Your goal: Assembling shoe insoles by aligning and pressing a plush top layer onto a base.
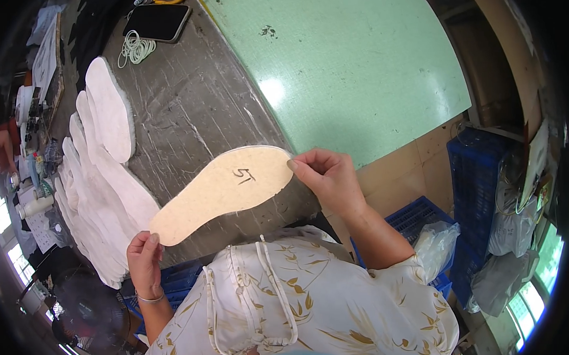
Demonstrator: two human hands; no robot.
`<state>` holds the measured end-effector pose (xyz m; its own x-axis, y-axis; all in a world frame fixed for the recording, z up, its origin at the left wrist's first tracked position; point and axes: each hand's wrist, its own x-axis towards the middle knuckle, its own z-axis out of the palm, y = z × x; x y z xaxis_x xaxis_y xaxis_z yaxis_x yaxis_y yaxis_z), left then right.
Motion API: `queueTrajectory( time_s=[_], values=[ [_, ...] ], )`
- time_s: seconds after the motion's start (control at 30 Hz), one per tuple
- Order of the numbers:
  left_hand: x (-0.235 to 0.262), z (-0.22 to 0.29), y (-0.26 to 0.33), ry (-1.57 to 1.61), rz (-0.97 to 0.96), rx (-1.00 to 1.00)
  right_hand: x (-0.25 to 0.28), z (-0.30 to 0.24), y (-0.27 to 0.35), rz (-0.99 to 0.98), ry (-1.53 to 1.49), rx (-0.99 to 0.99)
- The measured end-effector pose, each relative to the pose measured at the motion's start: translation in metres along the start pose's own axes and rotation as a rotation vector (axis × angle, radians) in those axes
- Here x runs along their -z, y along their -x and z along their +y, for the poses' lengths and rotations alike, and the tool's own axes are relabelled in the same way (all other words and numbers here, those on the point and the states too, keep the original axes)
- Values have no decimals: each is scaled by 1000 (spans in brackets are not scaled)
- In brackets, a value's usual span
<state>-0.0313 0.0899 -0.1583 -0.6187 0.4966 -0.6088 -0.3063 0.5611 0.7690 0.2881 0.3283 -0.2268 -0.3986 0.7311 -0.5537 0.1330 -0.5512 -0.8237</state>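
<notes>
A cream-coloured insole (220, 190) with a dark handwritten mark is stretched between my two hands, above the near part of the dark worktable. My left hand (145, 265) pinches its heel end between thumb and fingers. The wider toe end is gripped by my right hand (329, 179), thumb on top. Just left of it lies a spread pile of white insoles (100, 176), overlapping one another, and one of them (111, 110) rests on top at the far end.
A black phone (156, 22) and a coil of pale cord (136, 48) lie on the dark tabletop (192, 104). Beyond is a green board (340, 59). Blue crates (416, 218) stand at my right, one holding clear plastic bags (435, 247). A dark fan (88, 312) is low left.
</notes>
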Motion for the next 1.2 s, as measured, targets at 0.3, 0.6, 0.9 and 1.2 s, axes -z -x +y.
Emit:
queueTrajectory(
  time_s=[0.3,0.6,0.9,1.2],
  values=[
    [-2,3,0,-31,-15,7,0,0,-4,22,14,-27],
    [-2,5,0,-77,-34,12,-1,0,-7,44,51,-24],
    [-2,-1,3,-92,-47,22,-4,1,-11,36,31,-55],
    [-10,13,9,-47,-126,9,-3,-6,-4,219,623,562]
  ],
)
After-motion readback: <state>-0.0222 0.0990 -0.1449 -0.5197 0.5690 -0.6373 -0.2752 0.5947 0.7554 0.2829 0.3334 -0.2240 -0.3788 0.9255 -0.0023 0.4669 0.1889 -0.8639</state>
